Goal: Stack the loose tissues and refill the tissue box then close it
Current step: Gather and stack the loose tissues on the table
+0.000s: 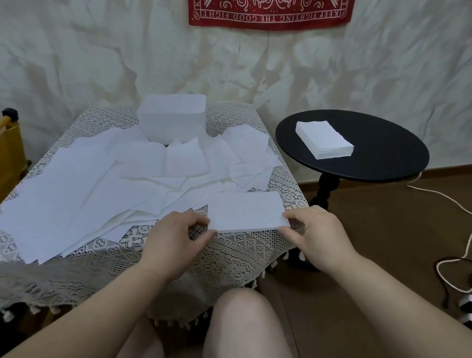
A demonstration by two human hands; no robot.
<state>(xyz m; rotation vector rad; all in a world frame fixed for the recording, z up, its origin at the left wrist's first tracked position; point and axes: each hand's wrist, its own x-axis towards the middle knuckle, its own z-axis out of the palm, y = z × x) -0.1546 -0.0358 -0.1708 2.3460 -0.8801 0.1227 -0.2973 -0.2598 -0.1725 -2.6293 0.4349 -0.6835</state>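
The person sits at a table point(183, 255) draped in a lace cloth; both hands are on a small neat stack of tissues point(247, 212) at its near right corner; the left hand point(178, 235) pinches the stack's left end between thumb and curled fingers, and the right hand point(314, 231) pinches its right end the same way; loose tissues point(87, 192) lie scattered across most of the cloth, overlapping each other (some folded, some flat); the white tissue box point(171, 118) stands at the far edge of the table, behind the mess; on a black round side table point(387, 145) to the right rests a taller finished pile of tissues point(325, 139), well apart from the hands
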